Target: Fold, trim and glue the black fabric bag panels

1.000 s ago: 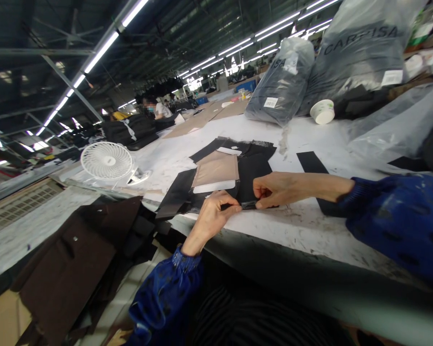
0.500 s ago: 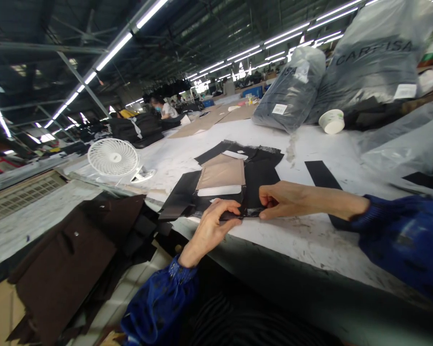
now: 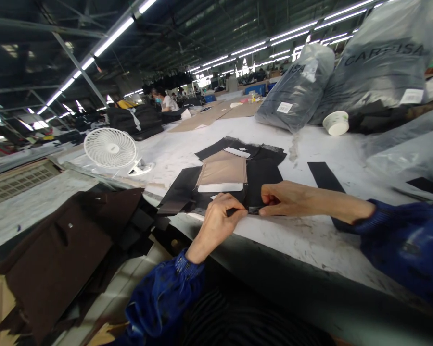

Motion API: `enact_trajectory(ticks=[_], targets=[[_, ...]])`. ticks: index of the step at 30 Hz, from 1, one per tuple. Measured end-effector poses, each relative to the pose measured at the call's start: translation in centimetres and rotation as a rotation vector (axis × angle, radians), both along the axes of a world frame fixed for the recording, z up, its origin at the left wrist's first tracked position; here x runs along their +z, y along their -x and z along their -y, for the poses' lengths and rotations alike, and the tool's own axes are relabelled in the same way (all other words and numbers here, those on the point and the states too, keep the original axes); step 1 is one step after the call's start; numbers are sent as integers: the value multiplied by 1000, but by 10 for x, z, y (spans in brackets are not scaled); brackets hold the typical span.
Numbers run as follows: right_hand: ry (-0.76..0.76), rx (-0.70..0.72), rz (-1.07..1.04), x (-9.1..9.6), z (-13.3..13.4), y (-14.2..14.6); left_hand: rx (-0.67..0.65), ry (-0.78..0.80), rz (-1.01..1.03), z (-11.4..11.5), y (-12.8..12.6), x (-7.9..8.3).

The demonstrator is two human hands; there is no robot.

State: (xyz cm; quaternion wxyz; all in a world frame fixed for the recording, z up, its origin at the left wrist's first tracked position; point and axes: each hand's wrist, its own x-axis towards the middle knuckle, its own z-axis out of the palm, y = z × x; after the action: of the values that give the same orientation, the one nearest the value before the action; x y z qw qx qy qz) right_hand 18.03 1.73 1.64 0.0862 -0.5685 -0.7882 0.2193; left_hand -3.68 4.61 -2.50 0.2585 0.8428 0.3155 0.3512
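A black fabric piece (image 3: 263,175) lies flat at the front edge of the white table, with a beige panel (image 3: 222,169) and white strips on top of it. My left hand (image 3: 222,216) pinches the near edge of the black fabric, thumb and fingertips together. Just to its right, my right hand (image 3: 283,198) is closed with thumb and forefinger on the same edge. The fingertips hide the bit of edge between them. A black strip (image 3: 324,177) lies on the table beyond my right forearm.
At left a white clip fan (image 3: 111,148) stands on the table (image 3: 216,132). Dark brown fabric pieces (image 3: 65,245) are heaped lower left. Plastic-wrapped bags (image 3: 296,86) and a paper cup (image 3: 335,123) stand at the back right. A person (image 3: 169,103) is far off.
My left thumb and fingers have closed from a slightly parted grip into a pinch, a little further right along the edge. The right hand has barely moved. The view has shifted slightly.
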Motion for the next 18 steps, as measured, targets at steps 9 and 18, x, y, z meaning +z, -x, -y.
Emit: enact_trajectory(ticks=[9,18], targets=[[19,-1,3,-5,-6,-6,106,190,-75,-9,-8,7],[28,-97,87,5,1,11,84,285,-240,-14,-14,19]])
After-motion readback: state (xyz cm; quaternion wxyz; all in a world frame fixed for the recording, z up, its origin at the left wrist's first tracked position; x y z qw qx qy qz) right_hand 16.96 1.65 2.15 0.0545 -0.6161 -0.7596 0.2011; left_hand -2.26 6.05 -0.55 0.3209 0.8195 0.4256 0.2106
